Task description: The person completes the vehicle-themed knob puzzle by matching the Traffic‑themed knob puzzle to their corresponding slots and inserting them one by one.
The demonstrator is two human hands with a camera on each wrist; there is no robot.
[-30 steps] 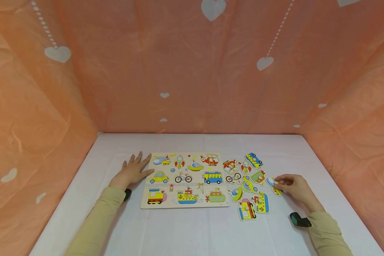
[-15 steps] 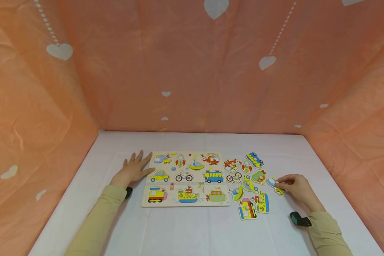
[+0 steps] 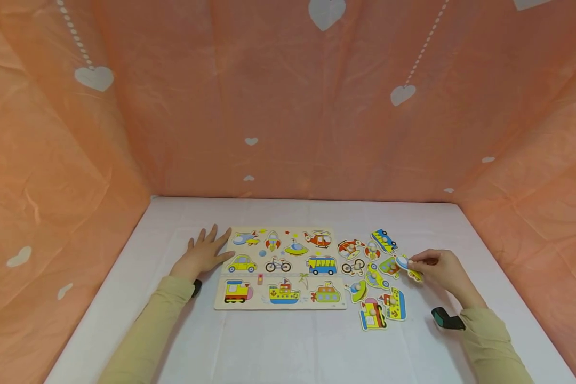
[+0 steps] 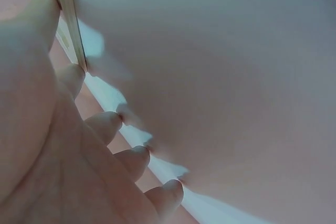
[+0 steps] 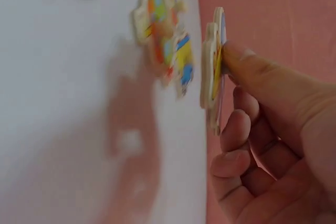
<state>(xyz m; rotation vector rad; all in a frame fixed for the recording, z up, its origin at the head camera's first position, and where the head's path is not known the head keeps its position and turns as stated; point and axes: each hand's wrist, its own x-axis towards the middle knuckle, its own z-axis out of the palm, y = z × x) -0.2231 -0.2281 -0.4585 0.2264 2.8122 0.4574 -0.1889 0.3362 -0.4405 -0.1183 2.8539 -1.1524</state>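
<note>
A wooden puzzle board [image 3: 278, 305] printed with vehicles lies flat on the table. At its left edge my left hand [image 3: 204, 257] has its fingers spread, the thumb and index finger touching the board and the other fingertips on the table. In the left wrist view the board's edge [image 4: 73, 24] meets the thumb. My right hand [image 3: 441, 269] pinches a blue and yellow airplane puzzle piece [image 3: 408, 268] by its middle, thumb against finger. The right wrist view shows the airplane piece [image 5: 212, 66] edge-on, raised off the table; the fingertips behind it are partly hidden.
Loose knobbed pieces lie right of the board, among them a bus [image 3: 384, 241], a helicopter [image 3: 349, 249], a bicycle [image 3: 352, 267], a car [image 3: 376, 276], a ship [image 3: 396, 304] and a train [image 3: 373, 314]. Orange cloth [image 3: 288, 133] encloses the table's back and sides.
My right hand has lifted the airplane piece from the table and shifted it slightly left and away from me. The left hand stays at the board; the head view has shifted slightly.
</note>
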